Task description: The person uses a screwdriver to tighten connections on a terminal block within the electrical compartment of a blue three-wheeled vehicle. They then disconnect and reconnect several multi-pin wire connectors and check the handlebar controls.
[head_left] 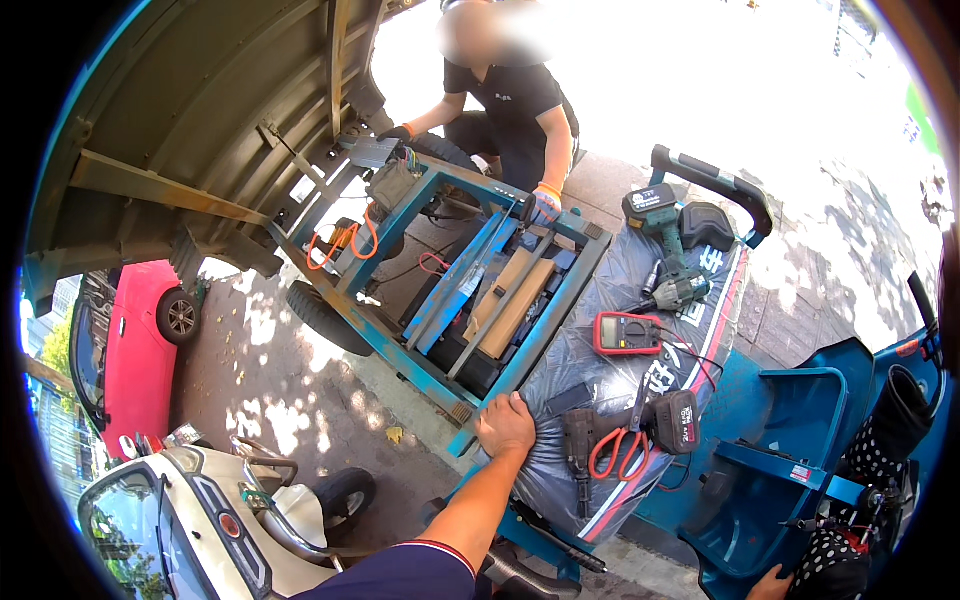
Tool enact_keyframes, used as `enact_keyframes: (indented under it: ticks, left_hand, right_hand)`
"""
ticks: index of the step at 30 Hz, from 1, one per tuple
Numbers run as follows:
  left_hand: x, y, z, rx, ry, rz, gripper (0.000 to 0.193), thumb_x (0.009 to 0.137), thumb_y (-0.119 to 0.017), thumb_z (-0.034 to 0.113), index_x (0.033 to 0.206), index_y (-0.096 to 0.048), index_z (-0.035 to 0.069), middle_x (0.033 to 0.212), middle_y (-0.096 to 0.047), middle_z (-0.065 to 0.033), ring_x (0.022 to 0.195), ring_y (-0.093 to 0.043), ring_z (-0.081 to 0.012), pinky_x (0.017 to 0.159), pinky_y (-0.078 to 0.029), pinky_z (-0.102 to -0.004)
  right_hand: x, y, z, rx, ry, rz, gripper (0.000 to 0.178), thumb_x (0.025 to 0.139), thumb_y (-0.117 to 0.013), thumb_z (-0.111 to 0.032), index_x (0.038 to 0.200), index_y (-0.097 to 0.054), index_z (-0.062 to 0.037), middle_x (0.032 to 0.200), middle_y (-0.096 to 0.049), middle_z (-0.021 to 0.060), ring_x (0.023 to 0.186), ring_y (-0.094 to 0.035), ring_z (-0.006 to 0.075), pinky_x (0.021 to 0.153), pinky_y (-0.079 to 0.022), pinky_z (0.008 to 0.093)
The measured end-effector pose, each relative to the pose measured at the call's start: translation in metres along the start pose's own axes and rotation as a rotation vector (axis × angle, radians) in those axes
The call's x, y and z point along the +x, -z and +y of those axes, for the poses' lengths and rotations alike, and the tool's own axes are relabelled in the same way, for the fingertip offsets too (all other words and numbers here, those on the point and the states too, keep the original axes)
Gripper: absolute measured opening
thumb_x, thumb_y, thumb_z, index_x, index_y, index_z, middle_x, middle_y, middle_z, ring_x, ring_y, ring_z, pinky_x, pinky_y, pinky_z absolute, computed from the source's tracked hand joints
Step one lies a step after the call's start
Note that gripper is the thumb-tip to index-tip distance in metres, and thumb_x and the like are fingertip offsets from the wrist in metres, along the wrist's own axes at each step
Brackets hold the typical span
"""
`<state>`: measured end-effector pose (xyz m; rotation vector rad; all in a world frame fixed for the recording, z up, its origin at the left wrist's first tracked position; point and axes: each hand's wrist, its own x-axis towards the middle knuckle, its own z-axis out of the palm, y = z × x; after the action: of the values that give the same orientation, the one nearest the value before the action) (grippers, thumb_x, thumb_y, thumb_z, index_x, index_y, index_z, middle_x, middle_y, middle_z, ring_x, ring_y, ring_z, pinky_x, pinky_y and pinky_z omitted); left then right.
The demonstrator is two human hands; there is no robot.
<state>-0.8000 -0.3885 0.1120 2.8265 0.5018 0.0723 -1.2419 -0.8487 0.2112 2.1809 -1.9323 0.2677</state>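
Observation:
My left hand point(507, 425) is closed over the near corner of the blue metal frame point(425, 372), beside the plastic-wrapped seat point(600, 385). Only a bit of my right hand point(771, 583) shows at the lower edge, near a polka-dot handlebar cover point(830, 555); its fingers are hidden. Inside the frame, metal bars cross a brown board point(512, 300) beside a blue panel point(455, 295). On the seat lie a green cordless impact wrench point(672, 240), a red multimeter point(627, 333), red-handled scissors point(618, 452) and a dark cordless drill point(582, 450).
Across the frame a co-worker point(510, 110) in gloves crouches, one hand on the frame, the other by a finned metal box point(374, 152). A raised cargo bed point(190, 110) overhangs the left. A red car point(140, 345) and a cream vehicle point(190, 520) stand left.

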Motion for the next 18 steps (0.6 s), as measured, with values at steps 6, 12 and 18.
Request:
enact_keyframes:
  ticks: [6, 12, 18]
  left_hand:
    - [-0.003, -0.001, 0.007, 0.012, -0.016, 0.016, 0.043, 0.107, -0.043, 0.04, 0.098, -0.069, 0.007, 0.105, -0.072, -0.0163, 0.102, -0.066, -0.0377, 0.093, -0.047, -0.0511]
    - [-0.003, -0.003, 0.0, -0.009, 0.006, 0.02, 0.043, 0.106, -0.044, 0.04, 0.101, -0.069, 0.006, 0.106, -0.072, -0.0174, 0.103, -0.065, -0.039, 0.092, -0.048, -0.052]
    - [-0.004, -0.001, 0.008, -0.015, -0.008, 0.026, 0.044, 0.106, -0.042, 0.04, 0.101, -0.07, 0.006, 0.108, -0.072, -0.0171, 0.104, -0.065, -0.0393, 0.095, -0.048, -0.0517]
  right_hand:
    - [-0.001, 0.001, 0.0, 0.0, -0.062, 0.032, 0.051, 0.082, -0.076, -0.052, 0.102, -0.078, -0.0056, 0.094, -0.077, 0.0175, 0.084, -0.074, 0.0395, 0.075, -0.059, 0.0512]
    - [-0.006, 0.003, -0.001, -0.021, -0.039, 0.037, 0.051, 0.083, -0.075, -0.05, 0.105, -0.077, -0.0041, 0.1, -0.076, 0.0197, 0.091, -0.073, 0.0406, 0.083, -0.058, 0.0512]
    - [0.003, -0.005, 0.014, -0.019, 0.038, 0.036, 0.051, 0.082, -0.074, -0.047, 0.109, -0.076, -0.0025, 0.105, -0.075, 0.0218, 0.097, -0.072, 0.042, 0.089, -0.056, 0.0513]
